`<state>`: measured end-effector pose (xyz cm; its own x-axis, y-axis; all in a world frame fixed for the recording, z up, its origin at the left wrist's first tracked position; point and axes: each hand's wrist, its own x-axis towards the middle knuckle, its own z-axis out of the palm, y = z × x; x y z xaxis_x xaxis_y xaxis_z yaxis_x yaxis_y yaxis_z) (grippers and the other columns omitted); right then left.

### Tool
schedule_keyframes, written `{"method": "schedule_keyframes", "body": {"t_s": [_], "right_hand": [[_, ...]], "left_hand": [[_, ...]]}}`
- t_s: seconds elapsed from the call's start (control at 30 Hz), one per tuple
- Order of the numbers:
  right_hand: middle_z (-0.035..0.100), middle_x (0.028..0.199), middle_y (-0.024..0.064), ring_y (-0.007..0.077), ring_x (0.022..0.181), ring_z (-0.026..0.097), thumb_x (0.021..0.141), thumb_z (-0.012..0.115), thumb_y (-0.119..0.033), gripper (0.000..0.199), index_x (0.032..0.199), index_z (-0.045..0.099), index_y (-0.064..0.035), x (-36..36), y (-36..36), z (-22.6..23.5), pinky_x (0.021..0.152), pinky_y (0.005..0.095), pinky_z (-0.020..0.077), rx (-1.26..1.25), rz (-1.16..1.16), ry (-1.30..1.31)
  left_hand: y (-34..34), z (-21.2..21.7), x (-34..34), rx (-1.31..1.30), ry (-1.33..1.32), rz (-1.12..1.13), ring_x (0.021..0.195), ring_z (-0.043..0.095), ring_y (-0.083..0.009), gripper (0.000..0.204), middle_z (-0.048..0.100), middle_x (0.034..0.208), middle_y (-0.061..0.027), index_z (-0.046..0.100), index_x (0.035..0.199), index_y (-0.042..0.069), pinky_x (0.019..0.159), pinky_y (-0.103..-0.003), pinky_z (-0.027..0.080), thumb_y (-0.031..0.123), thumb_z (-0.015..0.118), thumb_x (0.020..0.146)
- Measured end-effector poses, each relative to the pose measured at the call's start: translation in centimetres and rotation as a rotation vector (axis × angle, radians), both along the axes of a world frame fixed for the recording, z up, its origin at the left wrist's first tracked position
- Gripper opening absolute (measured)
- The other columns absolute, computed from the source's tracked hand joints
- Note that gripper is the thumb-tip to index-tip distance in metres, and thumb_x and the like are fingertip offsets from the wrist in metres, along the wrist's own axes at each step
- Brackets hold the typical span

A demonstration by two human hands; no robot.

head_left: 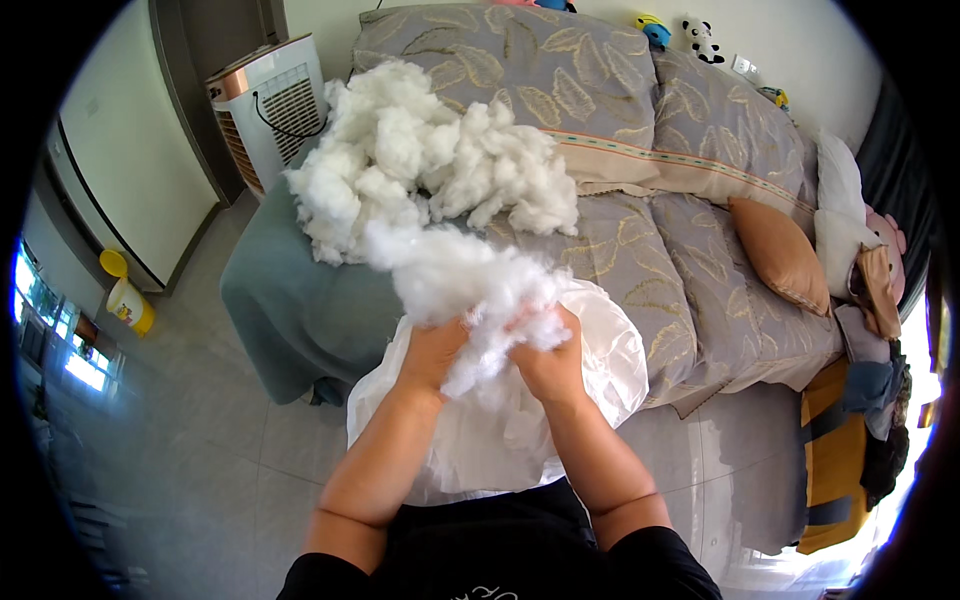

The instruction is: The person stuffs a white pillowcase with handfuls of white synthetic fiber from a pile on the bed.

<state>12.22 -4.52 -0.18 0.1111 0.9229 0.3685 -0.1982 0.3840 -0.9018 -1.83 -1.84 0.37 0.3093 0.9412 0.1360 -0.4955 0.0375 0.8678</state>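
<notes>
Between both hands I hold a big clump of white fluffy stuffing (pixel 470 278). My left hand (pixel 438 350) grips it from the left, and my right hand (pixel 555 362) from the right. Fluff covers most of the fingers of both hands. Below the clump, a thin white fabric cover (pixel 612 345) lies spread over my lap, with more white bulk inside it. Just beyond, a large heap of the same stuffing (pixel 385 140) rests on the left end of the sofa.
The grey sofa (pixel 620 250) has a leaf pattern, with a teal cloth (pixel 290 300) over its left end. A tan cushion (pixel 780 255) leans at the right. An air cooler (pixel 270 110) stands back left, a yellow-and-white bin (pixel 130 305) on the left floor, a mustard bag (pixel 835 470) at right.
</notes>
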Motion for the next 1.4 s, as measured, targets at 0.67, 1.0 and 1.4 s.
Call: {"method": "schedule_keyframes", "body": {"t_s": [0.67, 1.0, 1.4], "right_hand": [[0.065, 0.087, 0.0051, 0.0142, 0.082, 0.061, 0.061, 0.066, 0.002, 0.030, 0.090, 0.062, -0.0035, 0.4, -1.6, 2.6, 0.075, 0.0283, 0.0476, 0.157, -0.106, -0.546], [0.064, 0.077, 0.0062, 0.0204, 0.076, 0.062, 0.054, 0.066, 0.006, 0.027, 0.079, 0.060, -0.0041, 4.7, -1.3, 2.0, 0.078, 0.0299, 0.0458, 0.161, -0.678, -0.397], [0.060, 0.096, 0.0149, 0.0336, 0.087, 0.056, 0.051, 0.070, -0.002, 0.036, 0.084, 0.055, -0.0030, -0.5, -1.9, 2.3, 0.081, 0.0388, 0.0427, 0.202, -0.307, -0.642]], "left_hand": [[1.8, -4.3, -2.3, 0.884, 1.259, 0.421, 0.115, 0.048, -0.0257, 0.057, 0.055, 0.117, -0.0130, 0.039, 0.130, 0.002, 0.099, -0.039, 0.035, 0.020, 0.060, 0.081], [1.1, -2.1, -3.5, -0.128, 0.001, 0.172, 0.087, 0.060, -0.0177, 0.032, 0.062, 0.100, -0.0090, 0.059, 0.107, -0.001, 0.073, -0.032, 0.050, 0.002, 0.064, 0.075], [-1.3, 0.3, -0.8, -0.092, 0.045, 0.005, 0.102, 0.056, -0.0180, 0.044, 0.058, 0.110, -0.0083, 0.053, 0.117, 0.003, 0.082, -0.031, 0.048, 0.000, 0.066, 0.075]]}}
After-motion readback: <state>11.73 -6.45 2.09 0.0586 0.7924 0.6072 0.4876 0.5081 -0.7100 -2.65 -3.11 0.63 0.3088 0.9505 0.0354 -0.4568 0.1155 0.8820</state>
